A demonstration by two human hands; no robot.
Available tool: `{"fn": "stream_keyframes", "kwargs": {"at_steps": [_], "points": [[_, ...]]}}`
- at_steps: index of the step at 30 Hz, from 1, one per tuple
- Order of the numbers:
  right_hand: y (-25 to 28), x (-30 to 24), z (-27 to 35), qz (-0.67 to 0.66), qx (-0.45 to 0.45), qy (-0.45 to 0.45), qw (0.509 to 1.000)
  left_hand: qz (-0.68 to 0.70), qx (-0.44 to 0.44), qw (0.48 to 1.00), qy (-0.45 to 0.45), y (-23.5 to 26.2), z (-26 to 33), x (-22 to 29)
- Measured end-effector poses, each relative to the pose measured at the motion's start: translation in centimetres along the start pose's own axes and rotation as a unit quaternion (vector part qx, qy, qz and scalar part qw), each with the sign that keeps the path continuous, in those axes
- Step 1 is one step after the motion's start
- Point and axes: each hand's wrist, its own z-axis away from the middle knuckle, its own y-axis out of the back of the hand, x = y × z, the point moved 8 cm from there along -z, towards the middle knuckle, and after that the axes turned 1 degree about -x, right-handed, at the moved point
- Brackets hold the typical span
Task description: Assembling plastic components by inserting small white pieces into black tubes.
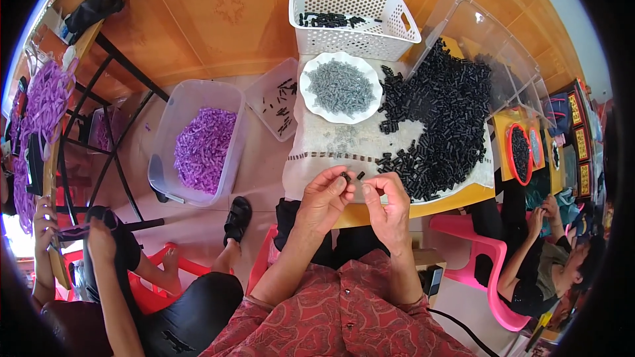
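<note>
Over the near edge of the table, my left hand (325, 198) pinches a small black cylinder-like piece (345, 177) between thumb and fingertips. Close beside it, my right hand (387, 208) has its thumb and forefinger brought together; whatever they hold is too small to make out. Another short black piece (360, 175) shows between the two hands, and I cannot tell whether it is held or lies on the cloth. A large pile of similar black pieces (446, 125) spreads to the right. Beyond my hands, a white scalloped plate (306, 106) carries many small clear grey pieces (340, 86).
A white perforated basket (350, 45) stands at the back, and a clear bin (512, 39) lies tipped behind the pile. On the floor left is a tub (162, 158) of purple pieces (205, 152). One co-worker's hand (100, 241) works at left; another person (555, 264) sits right.
</note>
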Motion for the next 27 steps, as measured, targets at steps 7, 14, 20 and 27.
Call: {"fn": "stream_keyframes", "kwargs": {"at_steps": [7,14,20,27], "points": [[-0.5,-0.8,0.3,-0.054,-0.018,-0.002,0.998,0.032,-0.017,0.999,0.017,-0.5,0.1,-0.7],[0.0,-1.1,0.2,-0.045,-0.008,0.005,0.999,-0.036,0.028,0.999,-0.004,-1.4,0.5,0.0],[0.3,-1.0,0.3,-0.014,0.001,0.014,1.000,-0.108,0.011,0.993,-0.046,-1.5,0.6,0.5],[0.5,-1.2,0.3,-0.017,0.002,0.016,1.000,-0.148,-0.020,0.987,-0.056,-1.8,0.7,0.5]]}}
